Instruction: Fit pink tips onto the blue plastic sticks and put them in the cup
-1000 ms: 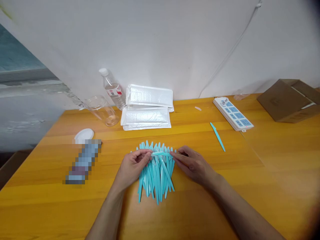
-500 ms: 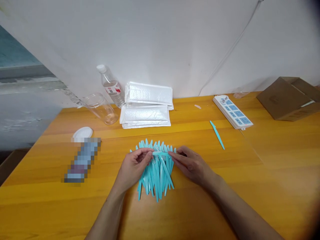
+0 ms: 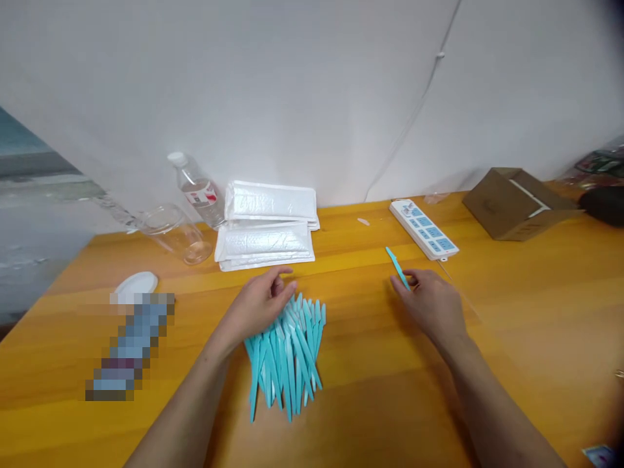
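Observation:
A fanned pile of thin turquoise plastic sticks [image 3: 287, 364] lies on the wooden table [image 3: 361, 416]. Over its upper left part is my left hand [image 3: 263, 300], thumb and forefinger apart, with nothing between them. My right hand [image 3: 431, 302] is away to the right, its thumb and fingers closed around the lower end of a single turquoise stick [image 3: 396, 263]. That stick points up and left from the fingers; its lower end is hidden by the hand.
Behind the pile lie white padded packets [image 3: 268, 240], with a bottle [image 3: 197, 192] and a clear jar [image 3: 178, 237] to their left. A white lid [image 3: 136, 286] and a blurred-out object [image 3: 131, 348] are at the left. A power strip [image 3: 424, 229] and a cardboard box [image 3: 511, 205] stand at the right.
Both hands have let go of the stick held between them over the pile. My right hand has moved right to the lone stick; my left has opened. The view has shifted right.

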A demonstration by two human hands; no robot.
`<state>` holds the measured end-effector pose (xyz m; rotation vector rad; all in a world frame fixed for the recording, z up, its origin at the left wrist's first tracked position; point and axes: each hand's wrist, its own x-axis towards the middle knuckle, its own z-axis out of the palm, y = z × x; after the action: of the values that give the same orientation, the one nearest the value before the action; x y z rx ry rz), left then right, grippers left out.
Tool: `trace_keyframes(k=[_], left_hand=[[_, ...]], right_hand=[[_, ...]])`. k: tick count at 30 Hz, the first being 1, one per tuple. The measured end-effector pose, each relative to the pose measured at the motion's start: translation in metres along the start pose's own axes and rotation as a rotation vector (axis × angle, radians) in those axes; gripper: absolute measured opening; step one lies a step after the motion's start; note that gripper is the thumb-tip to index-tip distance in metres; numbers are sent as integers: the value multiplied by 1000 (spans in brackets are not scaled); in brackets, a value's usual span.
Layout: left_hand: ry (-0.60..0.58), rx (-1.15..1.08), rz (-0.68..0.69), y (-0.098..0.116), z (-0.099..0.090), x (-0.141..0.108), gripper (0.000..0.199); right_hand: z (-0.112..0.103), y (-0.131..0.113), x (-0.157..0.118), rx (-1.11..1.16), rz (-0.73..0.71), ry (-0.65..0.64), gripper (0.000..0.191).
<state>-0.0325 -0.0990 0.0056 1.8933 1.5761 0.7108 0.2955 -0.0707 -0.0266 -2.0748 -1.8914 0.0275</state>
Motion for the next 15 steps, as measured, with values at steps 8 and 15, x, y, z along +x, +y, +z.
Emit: trace_keyframes(k=[8, 15], left_hand=[[-56, 280, 292, 45, 81, 197, 28], [-165, 345, 331, 55, 129, 266, 23]], right_hand=[[10, 28, 30, 124, 150, -235, 24], [7, 45, 33, 365, 180, -312, 20]])
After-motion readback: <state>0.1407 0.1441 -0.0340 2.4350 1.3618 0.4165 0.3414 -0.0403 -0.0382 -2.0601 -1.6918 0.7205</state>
